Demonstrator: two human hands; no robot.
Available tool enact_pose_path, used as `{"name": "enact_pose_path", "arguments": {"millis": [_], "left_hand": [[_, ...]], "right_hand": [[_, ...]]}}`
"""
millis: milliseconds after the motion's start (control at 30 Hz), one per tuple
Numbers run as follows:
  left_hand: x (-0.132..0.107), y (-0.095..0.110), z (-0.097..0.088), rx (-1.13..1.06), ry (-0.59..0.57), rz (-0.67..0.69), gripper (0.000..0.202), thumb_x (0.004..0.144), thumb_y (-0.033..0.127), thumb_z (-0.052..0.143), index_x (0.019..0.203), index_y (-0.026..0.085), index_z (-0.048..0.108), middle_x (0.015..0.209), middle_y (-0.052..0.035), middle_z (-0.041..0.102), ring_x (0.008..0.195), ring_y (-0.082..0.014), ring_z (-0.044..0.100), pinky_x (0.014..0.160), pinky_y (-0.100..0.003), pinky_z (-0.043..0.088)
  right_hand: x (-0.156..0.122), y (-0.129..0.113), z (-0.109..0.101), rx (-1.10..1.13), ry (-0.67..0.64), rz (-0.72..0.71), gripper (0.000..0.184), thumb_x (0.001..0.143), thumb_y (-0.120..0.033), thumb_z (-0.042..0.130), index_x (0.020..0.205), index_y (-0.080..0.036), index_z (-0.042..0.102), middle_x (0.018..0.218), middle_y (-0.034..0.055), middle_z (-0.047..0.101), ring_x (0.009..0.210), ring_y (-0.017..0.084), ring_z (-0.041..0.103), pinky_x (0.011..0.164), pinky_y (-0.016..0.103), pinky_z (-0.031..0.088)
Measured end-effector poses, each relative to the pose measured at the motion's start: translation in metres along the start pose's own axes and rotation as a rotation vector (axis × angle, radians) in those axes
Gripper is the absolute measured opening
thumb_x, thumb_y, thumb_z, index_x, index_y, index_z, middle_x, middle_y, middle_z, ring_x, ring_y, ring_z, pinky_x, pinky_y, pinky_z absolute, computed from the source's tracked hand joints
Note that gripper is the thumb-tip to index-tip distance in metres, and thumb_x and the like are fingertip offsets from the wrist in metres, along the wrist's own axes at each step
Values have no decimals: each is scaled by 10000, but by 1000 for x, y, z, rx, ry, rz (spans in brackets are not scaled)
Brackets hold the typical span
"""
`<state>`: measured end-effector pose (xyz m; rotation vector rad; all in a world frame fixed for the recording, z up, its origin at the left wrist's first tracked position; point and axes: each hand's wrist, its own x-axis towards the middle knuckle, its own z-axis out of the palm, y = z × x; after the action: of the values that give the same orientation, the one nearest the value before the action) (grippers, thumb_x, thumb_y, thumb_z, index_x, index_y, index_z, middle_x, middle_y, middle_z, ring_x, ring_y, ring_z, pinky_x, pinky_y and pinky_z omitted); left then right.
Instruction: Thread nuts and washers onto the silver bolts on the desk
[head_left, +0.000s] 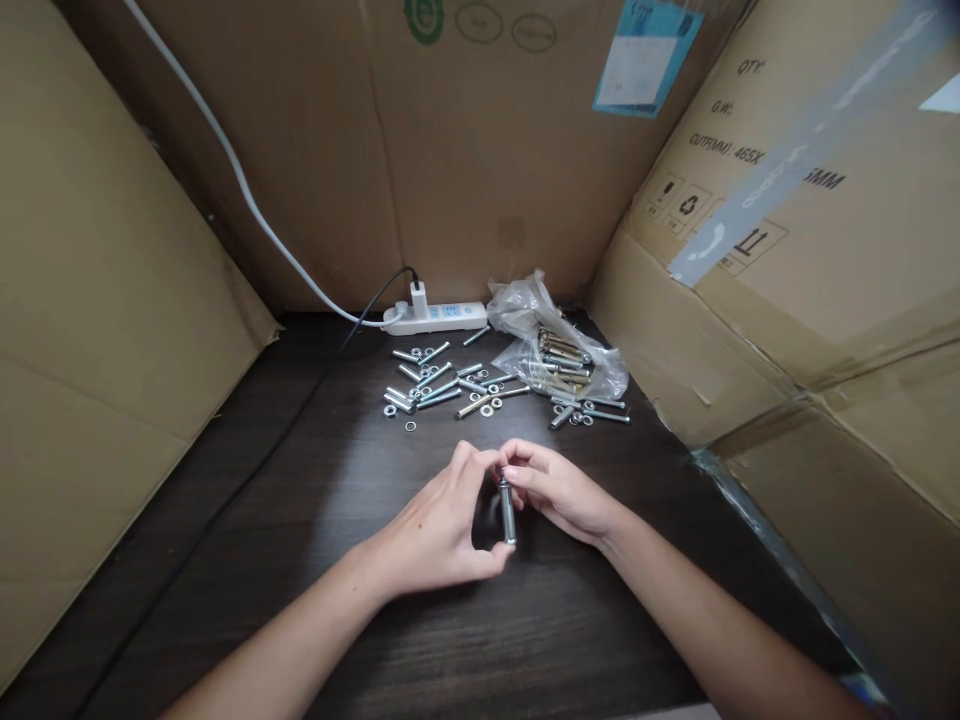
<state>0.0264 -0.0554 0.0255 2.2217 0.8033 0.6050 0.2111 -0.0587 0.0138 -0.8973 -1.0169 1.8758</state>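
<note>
An expansion bolt [508, 510] stands nearly upright between my hands, above the dark table. My left hand [442, 515] grips it lengthwise, with the thumb at its lower end and the index finger by its top. At the upper end, my right hand [559, 490] pinches the tip with thumb and fingers; those fingertips cover whatever sits there. Beyond my hands lie loose bolts and sleeves [439, 393], with washers and nuts [487, 410] scattered among them. A clear plastic bag [517, 305] holds more expansion bolts [562, 350].
A white power strip [442, 318] with a plugged-in white adapter [418, 297] lies against the back cardboard wall [480, 170]. A black cable [247, 480] runs down the table's left side. Cardboard walls stand at the left [97, 300] and right [750, 330].
</note>
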Motion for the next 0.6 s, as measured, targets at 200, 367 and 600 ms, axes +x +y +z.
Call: {"name": "enact_pose_path", "arguments": {"millis": [200, 367, 600], "left_hand": [[0, -1, 0, 11, -1, 4, 690, 656, 197, 653, 1253, 249, 311, 1037, -45, 398, 913, -198, 500, 822, -371, 484], [-1, -1, 0, 9, -10, -16, 667, 663, 209, 651, 1241, 235, 318, 1054, -52, 398, 919, -203, 505, 824, -375, 484], [0, 0, -1, 18, -21, -17, 652, 659, 205, 647, 1232, 238, 337, 1032, -46, 401, 896, -198, 504, 812, -374, 484]], "right_hand": [[0, -2, 0, 63, -35, 14, 206, 790, -338, 640, 842, -139, 632, 826, 35, 567, 690, 117, 482, 598, 234, 360], [0, -1, -3, 8, -24, 15, 195, 774, -308, 675, 854, -136, 630, 771, 12, 546, 636, 92, 459, 601, 224, 355], [0, 0, 1, -37, 20, -11, 229, 787, -372, 659, 826, -162, 575, 747, 1, 535, 610, 94, 461, 553, 216, 359]]}}
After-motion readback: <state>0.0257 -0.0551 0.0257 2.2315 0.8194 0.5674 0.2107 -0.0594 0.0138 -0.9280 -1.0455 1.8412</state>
